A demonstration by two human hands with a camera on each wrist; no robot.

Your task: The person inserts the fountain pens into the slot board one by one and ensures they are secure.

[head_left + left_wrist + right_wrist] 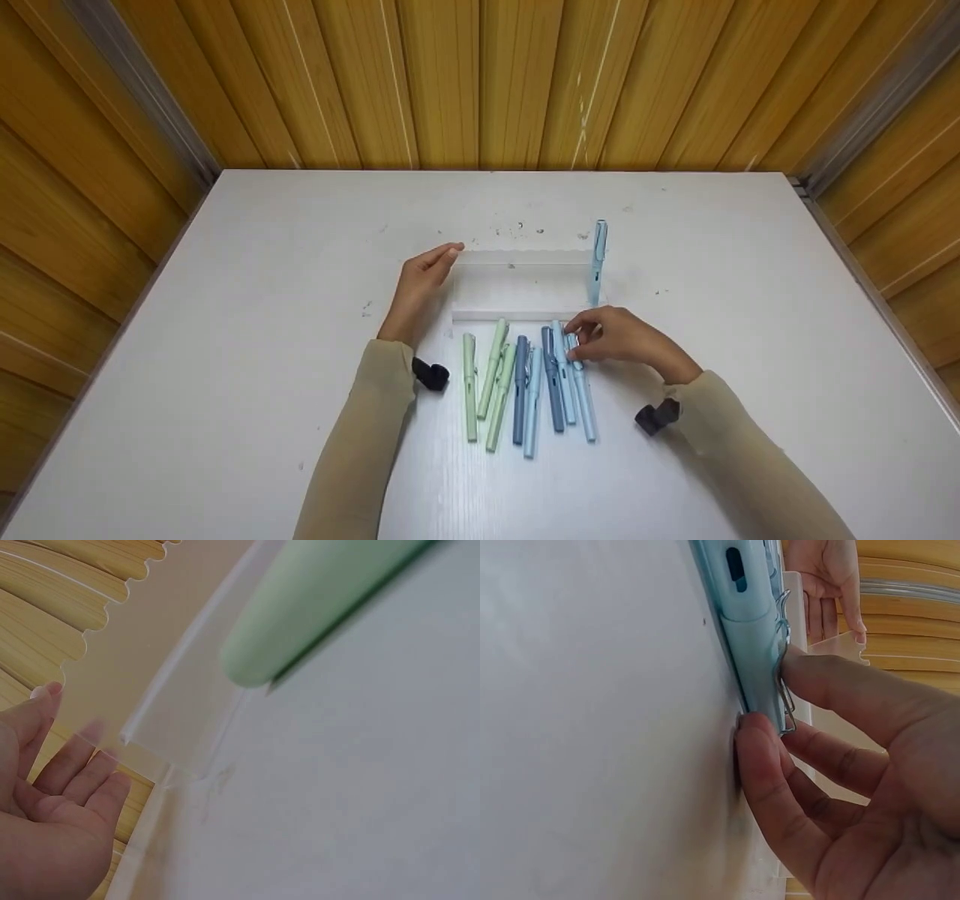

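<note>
A clear acrylic stand [517, 289] with a scalloped top edge [112, 607] stands mid-table. My left hand [426, 283] pinches its left end, with fingertips showing through the clear panel in the left wrist view. One light blue pen [598, 259] is upright at the stand's right end. Before the stand lie several pens: green pens [470, 386] at left, dark blue pens [520, 390] and light blue pens [532, 405] to the right. My right hand [619, 334] pinches the capped end of the rightmost light blue pen [754, 652], thumb on one side and fingers by its metal clip.
The white table [225, 375] carries small dark marks behind the stand. Yellow wood-look panels [517, 82] rise at its back and sides. A black wrist camera [431, 373] sits at the left cuff and another black camera [657, 417] at the right.
</note>
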